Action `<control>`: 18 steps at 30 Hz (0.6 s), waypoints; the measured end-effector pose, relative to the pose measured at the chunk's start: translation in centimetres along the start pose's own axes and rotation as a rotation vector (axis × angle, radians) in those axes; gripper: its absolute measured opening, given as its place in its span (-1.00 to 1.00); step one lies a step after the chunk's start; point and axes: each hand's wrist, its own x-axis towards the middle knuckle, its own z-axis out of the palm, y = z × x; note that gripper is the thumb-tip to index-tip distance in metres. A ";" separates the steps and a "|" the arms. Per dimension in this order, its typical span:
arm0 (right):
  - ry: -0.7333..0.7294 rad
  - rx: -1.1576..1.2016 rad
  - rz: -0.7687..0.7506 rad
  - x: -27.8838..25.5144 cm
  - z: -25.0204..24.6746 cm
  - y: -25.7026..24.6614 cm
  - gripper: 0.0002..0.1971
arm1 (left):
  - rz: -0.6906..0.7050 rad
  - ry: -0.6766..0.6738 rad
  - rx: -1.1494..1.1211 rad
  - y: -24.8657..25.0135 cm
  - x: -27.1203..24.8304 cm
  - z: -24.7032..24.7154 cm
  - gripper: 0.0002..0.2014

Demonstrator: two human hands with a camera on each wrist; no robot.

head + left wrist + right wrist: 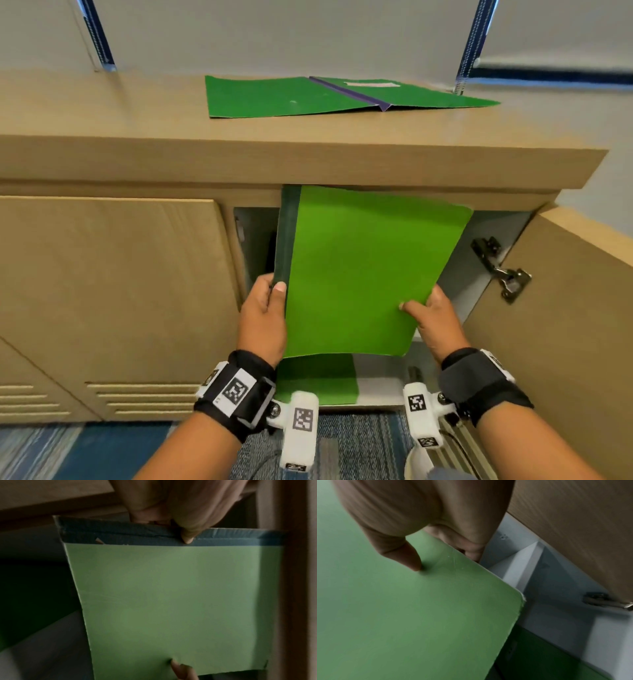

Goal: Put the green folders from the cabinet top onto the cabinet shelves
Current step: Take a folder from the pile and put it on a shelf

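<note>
as i fed the green folder [370, 270] into the open cabinet, i judged it best kept level and clear of the door hinge [501, 270]. my left hand [263, 315] pinched its dark spine, thumb on top; my right hand [436, 318] gripped the opposite edge, thumb pressing the cover. another folder [318, 378] lay on the shelf below, and an open folder [291, 97] waited on the surface [102, 113] beyond.

My head camera looks forward and down on the tan wooden cabinet [308, 161] from above. Each wrist camera sits close behind my grip, facing along the fingers. All three views share the closed green card folder [359, 270] [171, 601] [419, 615].
</note>
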 end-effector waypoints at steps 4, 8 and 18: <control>-0.027 -0.027 0.068 1.5 -0.7 2.1 -0.62 | -0.077 -0.020 0.077 -4.0 0.4 1.5 -0.85; 0.029 0.017 0.115 3.7 -0.3 3.5 -0.74 | -0.171 -0.021 0.128 -5.5 3.4 2.6 -0.82; 0.151 0.053 0.050 9.1 2.5 4.8 -0.52 | 0.139 -0.390 0.793 -5.7 4.3 2.9 -0.24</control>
